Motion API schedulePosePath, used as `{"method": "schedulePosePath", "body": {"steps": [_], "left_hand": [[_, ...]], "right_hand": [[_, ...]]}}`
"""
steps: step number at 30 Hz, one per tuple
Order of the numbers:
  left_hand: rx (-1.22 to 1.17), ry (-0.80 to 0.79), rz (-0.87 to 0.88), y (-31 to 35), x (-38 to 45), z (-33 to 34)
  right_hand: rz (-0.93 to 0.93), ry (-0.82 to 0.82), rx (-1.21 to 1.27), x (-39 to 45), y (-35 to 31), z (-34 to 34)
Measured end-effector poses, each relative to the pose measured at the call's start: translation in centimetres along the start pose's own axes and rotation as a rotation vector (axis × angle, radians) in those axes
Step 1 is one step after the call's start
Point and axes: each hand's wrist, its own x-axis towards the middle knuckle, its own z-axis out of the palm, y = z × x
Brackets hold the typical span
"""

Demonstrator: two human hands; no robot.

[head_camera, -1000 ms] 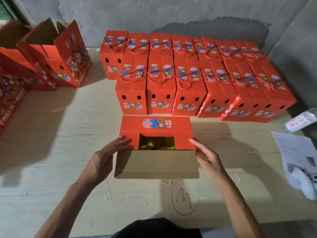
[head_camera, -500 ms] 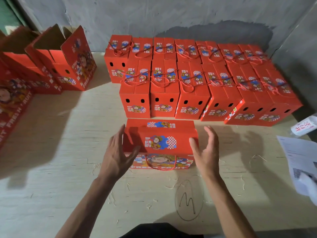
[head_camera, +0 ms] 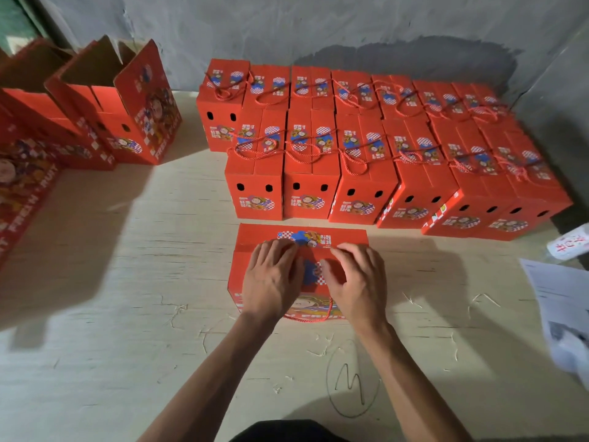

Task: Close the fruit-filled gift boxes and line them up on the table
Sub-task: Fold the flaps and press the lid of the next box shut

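A red gift box [head_camera: 251, 237] with a cartoon print stands in front of me on the pale wooden table [head_camera: 127, 282], its top flaps folded down. My left hand [head_camera: 271, 282] lies flat on the left half of the lid, fingers spread and pressing. My right hand [head_camera: 357, 282] presses the right half, fingers slightly bent over the flap seam. A red cord handle [head_camera: 307, 319] hangs on the box's near face. Behind it, several closed red boxes [head_camera: 363, 161] with cord handles stand in two rows against the wall.
Open red boxes [head_camera: 114, 103] with raised flaps stand at the back left, and a flat red carton [head_camera: 22, 199] lies at the left edge. Papers [head_camera: 561, 301] and a white bottle [head_camera: 570, 242] lie at the right. A pen scribble [head_camera: 350, 381] marks the table near me.
The near flap was folded over the fruit and the box shut. My hands lifted off the sides, then came down flat on the lid.
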Motion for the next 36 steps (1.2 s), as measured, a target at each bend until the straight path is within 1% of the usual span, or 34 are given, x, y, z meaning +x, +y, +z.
{"method": "schedulePosePath", "body": {"steps": [5,10,14,19,23,27,30,36], "left_hand": [[0.009,0.096,-0.011,0.2,-0.2,0.6],[0.002,0.129,0.066,-0.5,-0.6,1.0],[-0.008,0.112,0.071,-0.4,-0.7,0.8],[-0.044,0.047,-0.011,-1.1,-0.2,-0.2],[0.022,-0.013,-0.038,-1.5,0.0,-0.6],[0.076,-0.061,-0.001,-1.2,0.6,-0.4],[0.047,-0.074,-0.002,-1.4,0.7,-0.3],[-0.046,-0.085,-0.02,-2.1,0.3,-0.7]], "right_hand": [[-0.02,0.128,0.032,-0.3,0.4,0.7],[-0.04,0.166,0.064,-0.4,0.7,0.9],[-0.056,0.138,0.088,-0.2,0.7,0.6],[-0.104,0.09,0.111,0.3,1.1,0.0],[-0.101,0.061,0.104,0.4,1.1,-0.2],[-0.082,0.044,0.079,0.6,0.9,-0.2],[-0.067,0.033,0.061,0.6,0.8,-0.1],[-0.046,0.044,0.133,0.0,0.7,-0.3]]}}
